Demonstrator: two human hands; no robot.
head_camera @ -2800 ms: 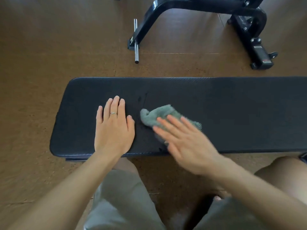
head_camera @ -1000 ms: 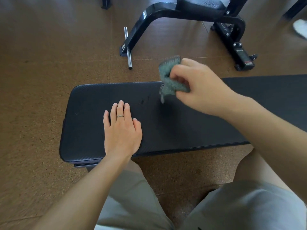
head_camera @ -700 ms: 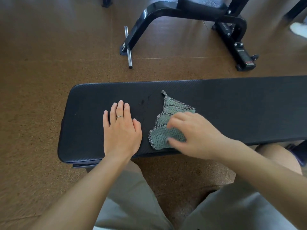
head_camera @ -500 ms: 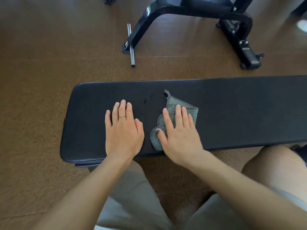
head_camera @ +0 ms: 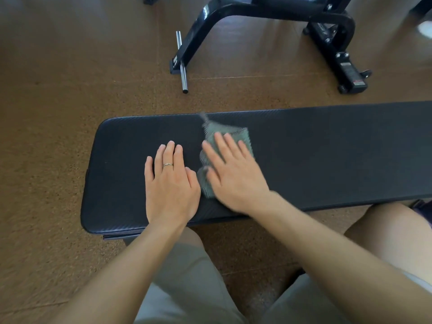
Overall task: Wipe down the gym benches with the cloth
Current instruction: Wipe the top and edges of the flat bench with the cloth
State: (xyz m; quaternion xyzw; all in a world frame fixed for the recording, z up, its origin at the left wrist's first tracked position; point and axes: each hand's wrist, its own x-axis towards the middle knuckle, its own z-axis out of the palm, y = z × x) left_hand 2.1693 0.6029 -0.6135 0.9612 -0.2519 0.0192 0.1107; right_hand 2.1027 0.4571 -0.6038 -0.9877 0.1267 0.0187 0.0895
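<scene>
A long black padded bench runs across the view, its rounded left end at the left. A grey-green cloth lies flat on the pad near the middle. My right hand presses on the cloth with straight, spread fingers, and both look motion-blurred. My left hand rests flat on the pad just left of the cloth, fingers straight, a ring on one finger. Most of the cloth is hidden under my right hand.
Beyond the bench stands a black machine frame with a chrome bar at its foot and a wheeled base at the right. The floor is brown cork. My knees sit below the bench's near edge.
My right hand lifted the cloth, laid it spread out on the pad and flattened onto it; it now slides with the cloth slightly away and to the left. My left hand has stayed put.
</scene>
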